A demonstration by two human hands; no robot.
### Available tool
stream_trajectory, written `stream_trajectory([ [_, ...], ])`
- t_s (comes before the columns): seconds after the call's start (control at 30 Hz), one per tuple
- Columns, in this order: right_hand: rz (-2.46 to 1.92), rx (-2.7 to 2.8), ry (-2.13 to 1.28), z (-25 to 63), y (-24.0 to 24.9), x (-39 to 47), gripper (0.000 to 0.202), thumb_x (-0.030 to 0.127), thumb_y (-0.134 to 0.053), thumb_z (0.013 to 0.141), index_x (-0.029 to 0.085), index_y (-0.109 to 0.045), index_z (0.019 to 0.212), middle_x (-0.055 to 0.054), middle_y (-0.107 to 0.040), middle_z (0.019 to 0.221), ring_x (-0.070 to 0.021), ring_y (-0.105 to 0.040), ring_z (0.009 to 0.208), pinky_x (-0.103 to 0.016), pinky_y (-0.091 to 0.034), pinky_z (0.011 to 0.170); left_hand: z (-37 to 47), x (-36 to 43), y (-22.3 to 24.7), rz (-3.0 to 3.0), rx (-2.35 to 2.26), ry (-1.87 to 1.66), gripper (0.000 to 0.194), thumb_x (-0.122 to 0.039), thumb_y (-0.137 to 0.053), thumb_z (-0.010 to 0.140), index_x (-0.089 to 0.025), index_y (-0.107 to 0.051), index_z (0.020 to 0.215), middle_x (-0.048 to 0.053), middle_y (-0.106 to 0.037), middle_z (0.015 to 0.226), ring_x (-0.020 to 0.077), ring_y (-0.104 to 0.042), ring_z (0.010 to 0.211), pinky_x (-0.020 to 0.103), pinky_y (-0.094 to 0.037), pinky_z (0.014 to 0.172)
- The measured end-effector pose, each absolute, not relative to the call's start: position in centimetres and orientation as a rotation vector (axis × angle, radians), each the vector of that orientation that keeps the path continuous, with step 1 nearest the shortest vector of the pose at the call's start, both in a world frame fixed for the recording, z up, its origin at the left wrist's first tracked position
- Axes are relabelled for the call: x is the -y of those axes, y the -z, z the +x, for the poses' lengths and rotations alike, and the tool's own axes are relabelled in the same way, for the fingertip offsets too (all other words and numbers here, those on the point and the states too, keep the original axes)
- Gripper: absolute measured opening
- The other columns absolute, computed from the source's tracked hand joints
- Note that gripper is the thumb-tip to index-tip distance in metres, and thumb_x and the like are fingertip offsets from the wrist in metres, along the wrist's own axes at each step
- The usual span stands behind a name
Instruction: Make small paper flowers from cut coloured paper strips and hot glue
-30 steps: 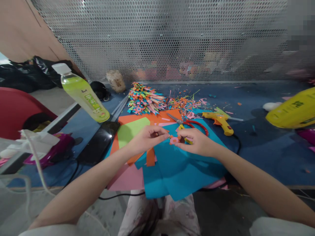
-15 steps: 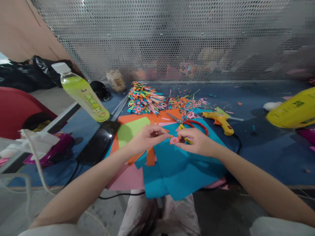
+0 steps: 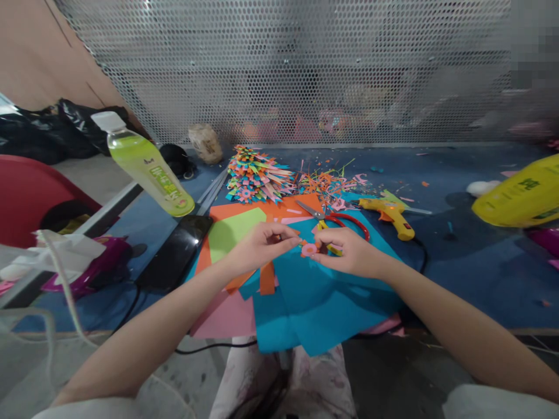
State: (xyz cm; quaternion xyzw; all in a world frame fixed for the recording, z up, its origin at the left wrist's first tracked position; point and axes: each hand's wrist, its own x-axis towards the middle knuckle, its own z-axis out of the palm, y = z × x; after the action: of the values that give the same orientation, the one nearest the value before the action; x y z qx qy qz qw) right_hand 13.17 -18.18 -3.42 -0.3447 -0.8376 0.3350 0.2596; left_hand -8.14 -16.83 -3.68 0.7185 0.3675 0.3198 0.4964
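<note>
The perforated grey metal panel [image 3: 283,70] obscures blurred shapes behind it. The blue paper sheets [image 3: 314,314] lie below the hands. The yellow labelled container [image 3: 519,195] is cut off at right. Both hands match the earlier frame: left hand [image 3: 266,249], narrow pinch, contact unclear; right hand [image 3: 349,251], pinching 1 flower. The red-and-yellow-handled scissors [image 3: 322,216] are partly hidden. The pink-and-orange paper flower [image 3: 310,250] is between the hands.

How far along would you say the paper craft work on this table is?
The layered paper cone looks largely built. The right hand holds a pink-and-orange paper piece, the left hand close beside it. Flat blue sheets lie below, so more pieces may be left; how many, I cannot tell.
</note>
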Motion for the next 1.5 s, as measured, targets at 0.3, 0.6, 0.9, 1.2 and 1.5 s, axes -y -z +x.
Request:
stream_trajectory([
  [0.3,-0.914,2.281,-0.880,13.30,3.66,18.03,0.021,0.029,-0.055,0.083,0.018,-0.049,0.067,0.002,-0.053,0.064,-0.0104,-0.045,0.061,-0.024,-0.037,0.059,-8.12,16.86,3.49,1.760,-0.917,-0.773,0.034,-0.047,-0.063,0.077,-0.014,-0.067,0.074,0.004,-0.065,0.072,0.0121,-0.053,0.064,0.024,-0.041,0.059],
  [0.6,-0.915,2.276,-0.876,13.28,3.62,18.07,0.021,0.026,-0.054,0.083,0.018,-0.045,0.065,0.003,-0.049,0.062,-0.0098,-0.044,0.060,-0.024,-0.036,0.059,-8.00,16.84,3.27,1.766,-0.873,-0.749,0.049,-0.056,-0.047,0.084,-0.016,-0.053,0.057,-0.001,-0.051,0.055,0.0096,-0.045,0.056,0.024,-0.037,0.058],
  [0.9,-0.917,2.295,-0.853,13.27,3.64,18.05,0.025,0.030,-0.053,0.085,0.019,-0.044,0.064,0.003,-0.049,0.062,-0.0098,-0.043,0.060,-0.024,-0.035,0.058,-8.03,16.99,3.08,1.743,-0.871,-0.689,0.052,-0.062,-0.046,0.082,-0.015,-0.055,0.060,0.001,-0.052,0.059,0.0103,-0.044,0.058,0.025,-0.037,0.059],
  [1.2,-0.903,2.302,-0.814,13.37,3.79,17.98,0.021,0.027,-0.055,0.083,0.018,-0.047,0.066,0.002,-0.052,0.064,-0.0101,-0.047,0.061,-0.024,-0.037,0.058,-8.08,17.06,3.10,1.763,-0.838,-0.713,0.051,-0.058,-0.046,0.084,-0.013,-0.058,0.063,0.001,-0.054,0.060,0.0104,-0.046,0.060,0.025,-0.037,0.062],
  [1.5,-0.919,2.252,-0.873,13.26,3.79,17.87,0.027,0.036,-0.055,0.086,0.017,-0.049,0.068,0.002,-0.051,0.065,-0.0099,-0.047,0.061,-0.023,-0.037,0.056,-7.98,16.97,3.35,1.628,-0.879,-0.771,0.048,-0.056,-0.047,0.084,-0.014,-0.062,0.066,0.002,-0.056,0.059,0.0119,-0.048,0.059,0.026,-0.039,0.060],
])
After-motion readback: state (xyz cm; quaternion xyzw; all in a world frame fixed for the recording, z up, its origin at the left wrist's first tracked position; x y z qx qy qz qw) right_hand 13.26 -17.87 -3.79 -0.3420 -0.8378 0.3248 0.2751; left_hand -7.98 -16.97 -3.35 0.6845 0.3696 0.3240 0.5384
